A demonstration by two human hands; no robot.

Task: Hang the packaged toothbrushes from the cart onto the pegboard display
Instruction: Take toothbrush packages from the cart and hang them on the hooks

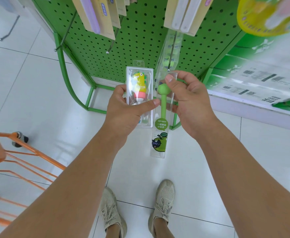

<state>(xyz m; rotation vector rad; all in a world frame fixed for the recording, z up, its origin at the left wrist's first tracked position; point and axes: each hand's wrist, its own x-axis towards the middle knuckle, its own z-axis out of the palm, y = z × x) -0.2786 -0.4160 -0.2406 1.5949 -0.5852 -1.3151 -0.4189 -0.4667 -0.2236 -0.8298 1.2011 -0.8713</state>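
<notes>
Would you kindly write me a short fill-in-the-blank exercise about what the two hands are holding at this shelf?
1. The left hand holds a clear pack with a ____-shaped toothbrush.
2. The right hand holds a long clear box with a ____ toothbrush.
3. The pegboard is coloured ____.
4. The cart at the person's left is ____.

Missing words: dinosaur; green; green; orange

Both hands (123, 109) (190, 103) raised, fingers curled
</notes>
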